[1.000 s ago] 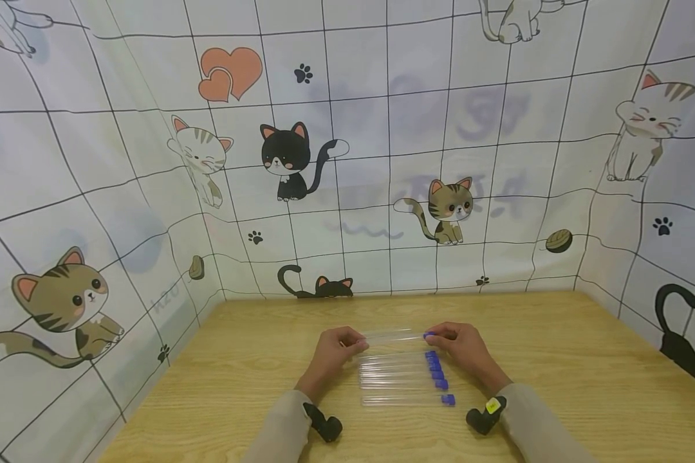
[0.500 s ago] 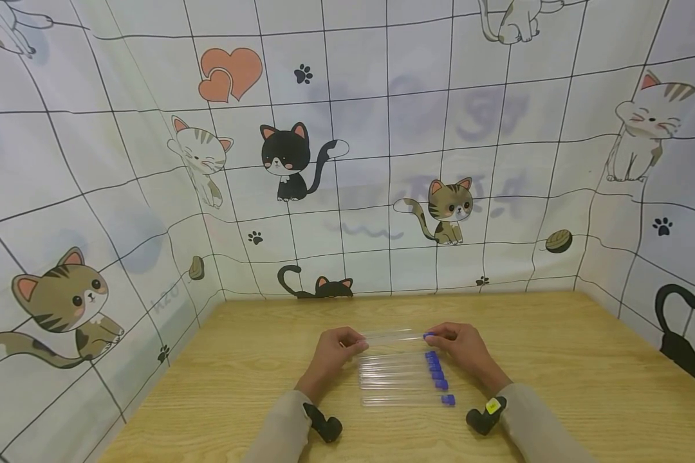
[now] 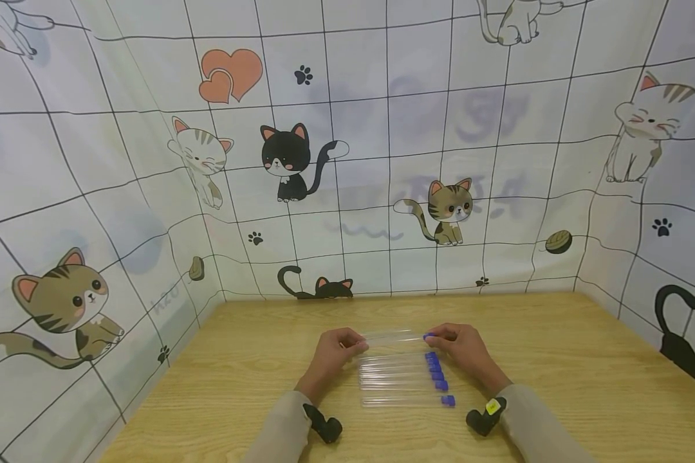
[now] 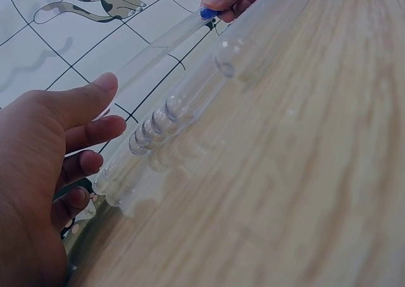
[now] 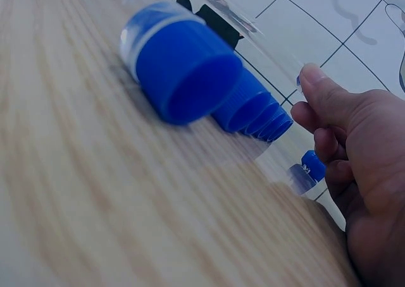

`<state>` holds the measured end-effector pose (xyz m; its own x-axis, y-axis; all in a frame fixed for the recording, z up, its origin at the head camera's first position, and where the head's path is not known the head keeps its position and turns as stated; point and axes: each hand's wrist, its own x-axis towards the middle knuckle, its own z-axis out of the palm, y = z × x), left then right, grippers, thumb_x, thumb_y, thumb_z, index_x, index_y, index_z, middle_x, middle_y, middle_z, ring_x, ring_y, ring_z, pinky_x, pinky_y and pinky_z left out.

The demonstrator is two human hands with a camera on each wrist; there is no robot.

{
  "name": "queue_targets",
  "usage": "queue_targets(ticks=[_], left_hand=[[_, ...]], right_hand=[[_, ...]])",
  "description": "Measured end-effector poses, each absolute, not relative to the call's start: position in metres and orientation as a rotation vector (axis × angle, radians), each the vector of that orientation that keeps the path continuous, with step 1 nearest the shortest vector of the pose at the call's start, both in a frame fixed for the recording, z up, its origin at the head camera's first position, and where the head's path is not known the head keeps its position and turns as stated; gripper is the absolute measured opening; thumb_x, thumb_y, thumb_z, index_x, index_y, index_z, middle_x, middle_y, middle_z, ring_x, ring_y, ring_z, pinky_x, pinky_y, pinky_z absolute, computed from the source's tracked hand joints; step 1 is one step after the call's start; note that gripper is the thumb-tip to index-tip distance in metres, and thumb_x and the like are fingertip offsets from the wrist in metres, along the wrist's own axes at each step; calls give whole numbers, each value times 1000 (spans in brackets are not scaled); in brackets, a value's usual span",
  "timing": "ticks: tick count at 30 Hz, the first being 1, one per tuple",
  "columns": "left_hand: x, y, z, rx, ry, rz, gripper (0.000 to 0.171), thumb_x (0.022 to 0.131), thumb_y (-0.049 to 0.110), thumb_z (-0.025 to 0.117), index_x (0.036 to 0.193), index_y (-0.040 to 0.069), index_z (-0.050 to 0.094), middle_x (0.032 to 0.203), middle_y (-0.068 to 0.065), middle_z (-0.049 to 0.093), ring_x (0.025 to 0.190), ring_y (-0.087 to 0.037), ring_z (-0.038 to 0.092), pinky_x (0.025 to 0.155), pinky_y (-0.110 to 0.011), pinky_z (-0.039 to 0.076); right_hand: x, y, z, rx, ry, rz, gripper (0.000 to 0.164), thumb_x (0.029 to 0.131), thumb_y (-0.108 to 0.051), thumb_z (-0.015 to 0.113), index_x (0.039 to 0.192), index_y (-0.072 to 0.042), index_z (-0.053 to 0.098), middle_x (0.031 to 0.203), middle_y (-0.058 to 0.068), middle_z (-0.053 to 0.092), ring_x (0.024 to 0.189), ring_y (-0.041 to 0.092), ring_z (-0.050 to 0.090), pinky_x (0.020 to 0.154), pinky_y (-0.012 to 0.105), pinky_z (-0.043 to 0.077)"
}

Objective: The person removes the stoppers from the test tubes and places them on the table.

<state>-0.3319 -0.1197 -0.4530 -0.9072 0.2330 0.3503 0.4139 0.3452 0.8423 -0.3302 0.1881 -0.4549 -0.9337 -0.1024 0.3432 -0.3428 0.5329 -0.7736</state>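
Observation:
A clear test tube (image 3: 395,337) with a blue cap is held level between both hands. My left hand (image 3: 337,350) pinches its rounded end between thumb and forefinger, the other fingers bent below. At the opposite end, my right hand (image 3: 466,347) pinches the blue cap (image 4: 207,13), mostly covered by the fingertips in the right wrist view. Nearer me, several capped test tubes (image 3: 394,379) lie side by side, their blue caps (image 3: 437,375) all to the right. Set slightly apart in front lies one tube (image 3: 402,401). Past the row, another blue cap (image 5: 314,164) shows beside my right fingers.
The tubes lie on a light wood-grain table (image 3: 255,334). Behind and along both sides hangs a white gridded cloth (image 3: 359,167) printed with cats. Black wrist mounts (image 3: 324,426) sit over both sleeves, left and right of the row.

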Motion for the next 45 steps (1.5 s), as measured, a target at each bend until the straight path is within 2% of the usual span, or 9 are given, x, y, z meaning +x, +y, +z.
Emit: queue_targets(ticks=[35,42,45], left_hand=[[-332,-120,-453,-593,-2447,-1561,7,82,26,77,83,20,73,77,6,66,73,-15,56,64,-28,45],[-335,-120,-455,-588,-2405,-1510,8,84,22,74,87,14,74,79,6,66,72,-11,56,66,-27,46],[-336,-120,-456,-592,-2389,-1469,7,85,18,73,88,12,74,80,6,67,71,-10,57,67,-27,46]], right_hand=[[-332,189,-457,372,-2525,1333,26,83,-42,71,93,-18,74,89,-4,70,86,15,62,73,34,46],[-329,189,-455,391,-2556,1383,23,83,-40,72,94,-20,74,93,-5,69,93,15,62,79,36,46],[-328,188,-453,403,-2566,1407,24,83,-40,73,94,-20,74,94,-4,69,92,16,61,76,35,46]])
